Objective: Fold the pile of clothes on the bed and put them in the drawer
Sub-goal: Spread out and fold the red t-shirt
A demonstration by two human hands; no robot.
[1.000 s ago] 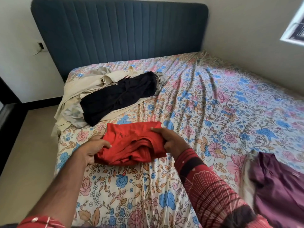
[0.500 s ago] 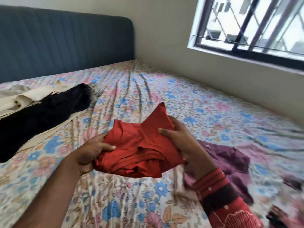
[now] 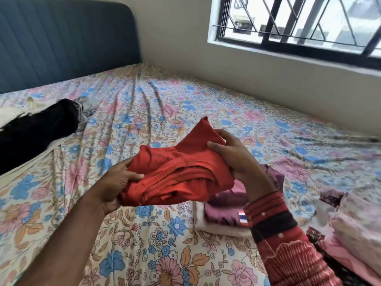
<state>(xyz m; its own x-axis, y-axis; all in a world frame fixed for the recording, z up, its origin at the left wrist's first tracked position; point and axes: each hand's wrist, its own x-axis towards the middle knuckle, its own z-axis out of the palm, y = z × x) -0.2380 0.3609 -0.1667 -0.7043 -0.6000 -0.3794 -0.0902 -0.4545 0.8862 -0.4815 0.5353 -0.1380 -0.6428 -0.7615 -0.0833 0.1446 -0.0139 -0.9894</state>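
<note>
A folded red garment [image 3: 179, 172] hangs in the air above the floral bedsheet [image 3: 156, 250]. My left hand [image 3: 117, 182] grips its left edge, thumb on top. My right hand [image 3: 233, 153] grips its right side, fingers curled over the upper fold. Just below and right of it lies a folded purple garment [image 3: 224, 211] on a cream one. At the far left a black garment [image 3: 35, 131] lies over pale unfolded clothes [image 3: 10, 116]. No drawer is in view.
A stack of pink and patterned folded clothes [image 3: 358, 234] sits at the right edge of the bed. A dark blue headboard [image 3: 61, 42] stands behind the bed. A barred window [image 3: 299, 23] is set in the wall on the right.
Both hands lifted the red garment off the sheet and carried it right, toward the purple folded garment. The view swung right, bringing the window and the right stack into sight.
</note>
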